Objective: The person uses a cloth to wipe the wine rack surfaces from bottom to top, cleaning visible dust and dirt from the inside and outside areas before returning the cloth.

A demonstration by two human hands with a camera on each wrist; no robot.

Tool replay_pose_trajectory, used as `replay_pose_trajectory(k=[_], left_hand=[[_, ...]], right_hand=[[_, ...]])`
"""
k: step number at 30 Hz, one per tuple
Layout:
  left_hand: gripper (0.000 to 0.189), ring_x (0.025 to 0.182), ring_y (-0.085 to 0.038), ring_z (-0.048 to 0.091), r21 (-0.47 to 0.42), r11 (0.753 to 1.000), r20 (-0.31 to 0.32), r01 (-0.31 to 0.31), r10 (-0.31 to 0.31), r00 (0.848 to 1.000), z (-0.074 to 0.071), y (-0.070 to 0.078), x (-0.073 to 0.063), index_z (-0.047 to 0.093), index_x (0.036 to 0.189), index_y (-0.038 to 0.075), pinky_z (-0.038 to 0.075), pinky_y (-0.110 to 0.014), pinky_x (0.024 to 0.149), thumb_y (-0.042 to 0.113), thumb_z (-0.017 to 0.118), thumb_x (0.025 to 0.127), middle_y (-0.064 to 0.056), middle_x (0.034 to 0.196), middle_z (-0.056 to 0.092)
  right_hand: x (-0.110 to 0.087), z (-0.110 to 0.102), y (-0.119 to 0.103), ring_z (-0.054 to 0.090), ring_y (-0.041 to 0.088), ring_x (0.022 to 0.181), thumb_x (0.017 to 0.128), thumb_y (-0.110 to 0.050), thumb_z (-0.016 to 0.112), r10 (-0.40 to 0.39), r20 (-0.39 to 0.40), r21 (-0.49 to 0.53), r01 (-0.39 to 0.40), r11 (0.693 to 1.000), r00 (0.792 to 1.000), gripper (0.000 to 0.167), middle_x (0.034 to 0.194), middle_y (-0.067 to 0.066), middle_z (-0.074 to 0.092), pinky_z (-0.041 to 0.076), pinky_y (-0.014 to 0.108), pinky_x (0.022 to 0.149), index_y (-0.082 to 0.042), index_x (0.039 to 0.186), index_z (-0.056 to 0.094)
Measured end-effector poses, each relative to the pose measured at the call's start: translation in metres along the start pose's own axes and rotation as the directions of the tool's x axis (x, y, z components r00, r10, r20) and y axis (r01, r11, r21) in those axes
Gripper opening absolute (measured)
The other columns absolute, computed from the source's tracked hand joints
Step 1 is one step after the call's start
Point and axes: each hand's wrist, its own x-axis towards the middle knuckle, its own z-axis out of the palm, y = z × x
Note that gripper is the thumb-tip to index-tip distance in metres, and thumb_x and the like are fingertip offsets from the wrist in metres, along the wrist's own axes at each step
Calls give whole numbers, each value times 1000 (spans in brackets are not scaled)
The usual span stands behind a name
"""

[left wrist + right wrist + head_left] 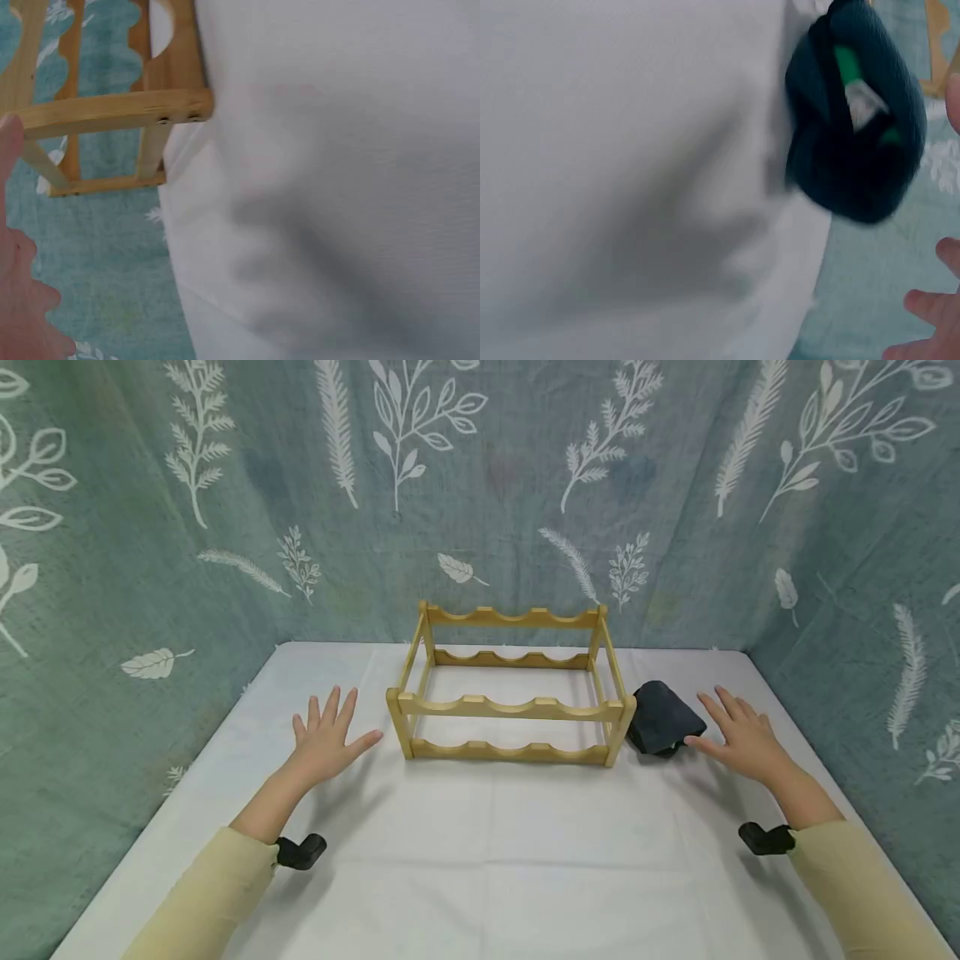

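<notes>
A light wooden rack [477, 706] with scalloped rails stands upright at the back middle of the white-covered table. My left hand [322, 752] hovers left of it, fingers spread and holding nothing; its shadow falls on the cloth. Against or just beside the rack's right end lies a dark cloth bag [662, 718]. Through its opening in the right wrist view, something green and white shows inside the bag [889, 67], too little to name. My right hand [746, 747] is just right of the bag, fingers spread, its thumb close to it; contact cannot be told.
A white cloth [487, 860] covers the table. Green fabric [495, 527] with white leaf prints hangs behind and along both sides. A black camera mount [302, 852] sits on my left wrist, another mount [765, 839] on my right.
</notes>
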Motion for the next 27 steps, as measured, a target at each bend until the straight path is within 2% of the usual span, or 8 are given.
replay_pose_trajectory(k=[2, 8, 10, 14, 18, 22, 27], left_hand=[[92, 131, -48, -22, -31, 999, -16, -11, 11, 1000, -7, 4, 4, -2, 148, 8, -13, -69, 96, 65, 37, 88, -24, 150, -10], [88, 134, -46, -16, 25, 996, -85, -83, 85, 993, -26, 22, 21, 0, 149, 12, -10, -67, 100, 66, 34, 88, -20, 152, -4], [84, 135, -45, -12, 16, 994, -92, -107, 108, 990, -29, 28, 28, 2, 149, 13, -8, -65, 102, 63, 34, 89, -19, 153, 0], [77, 136, -46, -4, -30, 992, -64, -122, 120, 991, -34, 37, 40, 3, 149, 13, -3, -64, 104, 57, 33, 93, -18, 152, 7], [73, 135, -47, 3, -45, 991, -46, -128, 126, 991, -34, 43, 52, 7, 149, 10, 2, -64, 104, 55, 28, 95, -19, 151, 13], [71, 135, -47, 7, -45, 988, -42, -149, 147, 988, -33, 49, 63, 11, 148, 8, 4, -63, 105, 55, 25, 96, -19, 151, 17], [66, 134, -48, 8, -51, 985, -11, -166, 166, 986, -28, 55, 68, 20, 146, 6, 6, -63, 105, 50, 24, 98, -17, 150, 19]], right_hand=[[11, 3, -6, 18, 57, 125, 87, -53, 52, 3, 11, 14, -4, 1000, 1000, 82, 144, 32, 14, 14, 74, 90, -3, 144, 22], [39, 17, -18, 13, 59, 125, 85, -53, 55, 60, 100, 89, -69, 994, 993, 88, 144, 35, 9, 16, 73, 93, -2, 145, 16], [46, 22, -20, 13, 60, 125, 85, -51, 57, 77, 138, 135, -95, 986, 987, 90, 144, 36, 7, 17, 72, 94, -2, 146, 12], [55, 33, -23, 19, 62, 121, 84, -45, 60, 86, 184, 196, -123, 973, 979, 92, 142, 38, 8, 24, 69, 93, -1, 146, 7], [62, 41, -28, 27, 63, 116, 84, -37, 63, 93, 195, 205, -133, 970, 976, 91, 139, 39, 12, 30, 67, 91, -1, 146, 7], [65, 46, -33, 33, 62, 112, 83, -28, 63, 140, 206, 214, -184, 959, 968, 88, 135, 42, 15, 34, 65, 88, -6, 147, 8], [64, 50, -37, 41, 59, 108, 83, -14, 60, 197, 214, 234, -246, 940, 957, 83, 130, 43, 20, 42, 60, 81, -10, 148, 8]])
